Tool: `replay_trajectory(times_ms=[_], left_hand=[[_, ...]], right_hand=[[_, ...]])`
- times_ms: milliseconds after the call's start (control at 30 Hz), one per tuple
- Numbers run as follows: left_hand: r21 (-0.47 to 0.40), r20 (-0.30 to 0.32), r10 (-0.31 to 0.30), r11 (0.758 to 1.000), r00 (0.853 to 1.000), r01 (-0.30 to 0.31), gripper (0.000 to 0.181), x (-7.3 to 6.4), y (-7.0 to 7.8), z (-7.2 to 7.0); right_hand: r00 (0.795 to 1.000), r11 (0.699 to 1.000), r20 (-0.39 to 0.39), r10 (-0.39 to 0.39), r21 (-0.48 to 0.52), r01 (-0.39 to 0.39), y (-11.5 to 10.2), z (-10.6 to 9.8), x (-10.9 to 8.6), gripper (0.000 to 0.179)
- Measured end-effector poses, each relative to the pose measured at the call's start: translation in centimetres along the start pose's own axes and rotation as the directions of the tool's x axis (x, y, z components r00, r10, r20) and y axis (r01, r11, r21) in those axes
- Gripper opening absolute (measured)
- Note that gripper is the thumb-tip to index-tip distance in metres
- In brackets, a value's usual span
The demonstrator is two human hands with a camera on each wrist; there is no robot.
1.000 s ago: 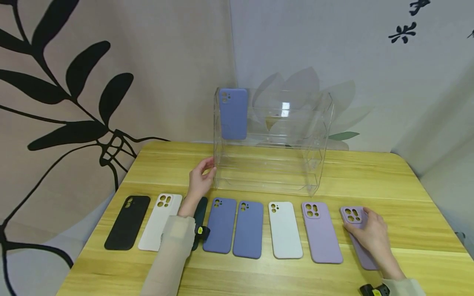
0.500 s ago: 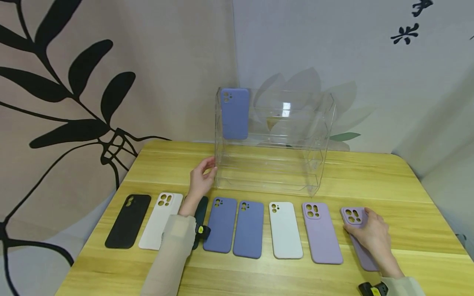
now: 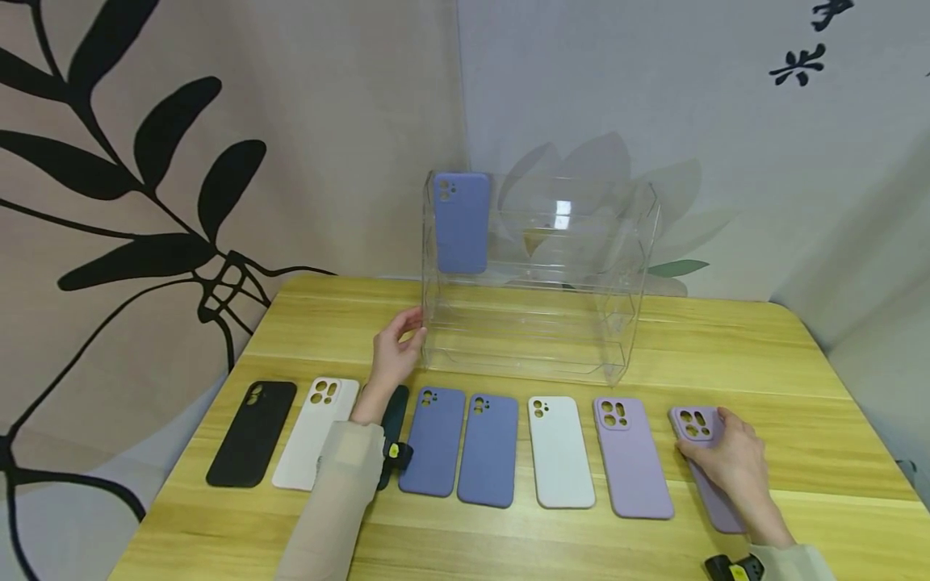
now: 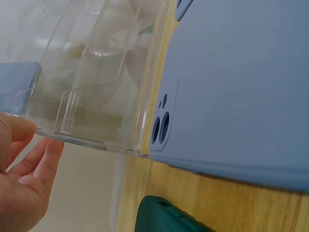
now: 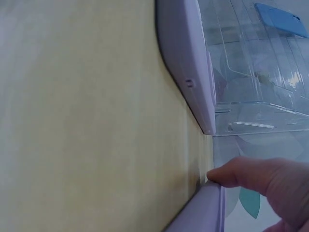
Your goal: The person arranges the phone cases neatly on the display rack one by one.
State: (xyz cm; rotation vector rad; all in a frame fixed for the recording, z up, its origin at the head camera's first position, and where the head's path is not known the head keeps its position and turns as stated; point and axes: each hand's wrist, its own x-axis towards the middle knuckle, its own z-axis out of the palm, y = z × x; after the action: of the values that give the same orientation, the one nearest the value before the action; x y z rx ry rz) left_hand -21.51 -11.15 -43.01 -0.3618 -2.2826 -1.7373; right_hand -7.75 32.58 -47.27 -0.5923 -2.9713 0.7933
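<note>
My left hand pinches the left side edge of a clear tiered display rack; in the left wrist view its thumb and fingers lie on either side of that panel edge. A blue phone case stands upright in the rack's upper left. At the right, my right hand grips a purple phone case lying on the table, thumb at its left edge and fingers at its upper right. The right wrist view shows the thumb on this case's edge. Another purple case lies just left of it.
Along the wooden table lies a row of phone cases: black, white, dark green partly under my left arm, two blue, and pale white. Behind the table hangs a patterned curtain.
</note>
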Motion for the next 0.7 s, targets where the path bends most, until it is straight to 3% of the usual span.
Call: replay_trajectory(times_ms=[67,300,367,633,700], left_hand=[[0.001,-0.004,0.010,1.000,1.000,-0.010,0.031,0.0,-0.2,0.0],[0.000,-0.024,0.028,1.000,0.999,-0.028,0.032,0.7,-3.6,0.5],[-0.005,-0.029,0.035,0.999,0.999,-0.035,0.032,0.7,-3.7,0.5],[-0.018,0.000,0.020,1.000,1.000,-0.020,0.031,0.0,-0.1,0.1],[-0.020,-0.002,0.024,1.000,1.000,-0.024,0.031,0.0,0.1,0.1]], right_hand=[[1.000,1.000,-0.003,-0.002,0.009,0.002,0.0,0.0,0.0,0.088],[0.997,0.999,-0.060,-0.047,0.012,0.048,-0.5,-0.2,0.0,0.086],[0.995,0.998,-0.078,-0.062,0.022,0.064,-0.6,-0.3,0.0,0.086],[0.982,0.988,-0.133,-0.137,0.059,0.145,-1.5,-0.9,0.0,0.080],[0.977,0.984,-0.147,-0.155,0.068,0.166,-1.9,-1.2,0.1,0.079]])
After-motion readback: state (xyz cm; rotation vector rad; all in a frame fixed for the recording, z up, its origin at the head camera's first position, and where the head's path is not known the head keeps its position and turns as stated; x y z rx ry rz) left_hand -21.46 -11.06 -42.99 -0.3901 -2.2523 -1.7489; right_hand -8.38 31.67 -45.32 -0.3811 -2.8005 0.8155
